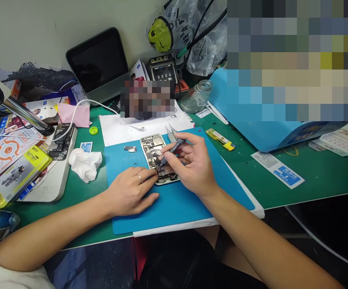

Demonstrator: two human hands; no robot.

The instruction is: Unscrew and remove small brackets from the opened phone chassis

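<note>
An opened phone (150,154) with its inner boards showing lies on the blue mat (140,220). My left hand (132,186), with a ring on one finger, rests on the mat with its fingers stretched out. Its fingertips touch the phone's lower left edge, and the thumb is apart. My right hand (193,164) is closed around a dark screwdriver (176,146), whose lower end points down into the phone. Grey tweezers (172,137) with tips pointing away show beside those fingers; whether the hand also grips them is unclear. A small metal part (129,149) lies left of the phone.
Crumpled tissue (86,165) and a white block (55,188) piled with boxes and phone parts stand left. Behind are a tablet-like screen (98,60), white paper (110,130) and a glass jar (196,96). A yellow packet (220,139) and a card (278,169) lie right.
</note>
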